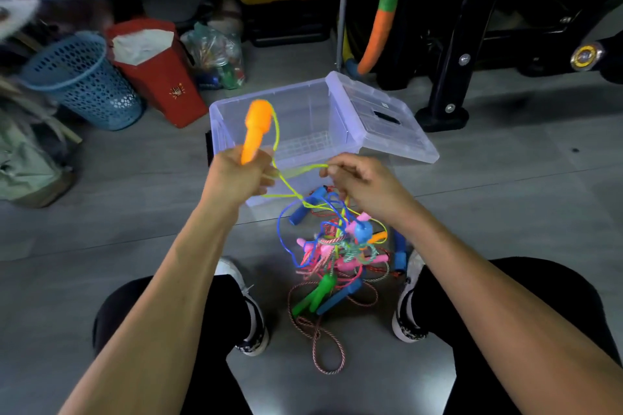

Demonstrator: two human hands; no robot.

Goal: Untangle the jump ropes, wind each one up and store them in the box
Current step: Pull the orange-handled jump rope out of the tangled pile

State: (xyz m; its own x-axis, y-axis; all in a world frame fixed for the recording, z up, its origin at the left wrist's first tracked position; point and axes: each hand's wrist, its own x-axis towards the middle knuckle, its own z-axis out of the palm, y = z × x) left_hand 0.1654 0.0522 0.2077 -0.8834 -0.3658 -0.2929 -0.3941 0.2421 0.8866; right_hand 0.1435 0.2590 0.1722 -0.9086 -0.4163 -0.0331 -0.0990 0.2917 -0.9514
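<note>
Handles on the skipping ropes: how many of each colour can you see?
Orange handles: 2
Green handles: 2
Blue handles: 4, one paler
Pink handles: at least 3, tangled
Total: at least 11

Dim, cool light – motion blur, wide-angle bending at the edges.

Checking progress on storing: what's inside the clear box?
No ropes show inside the box, only its gridded floor. The left hand and orange handle cover its near-left corner.
</note>
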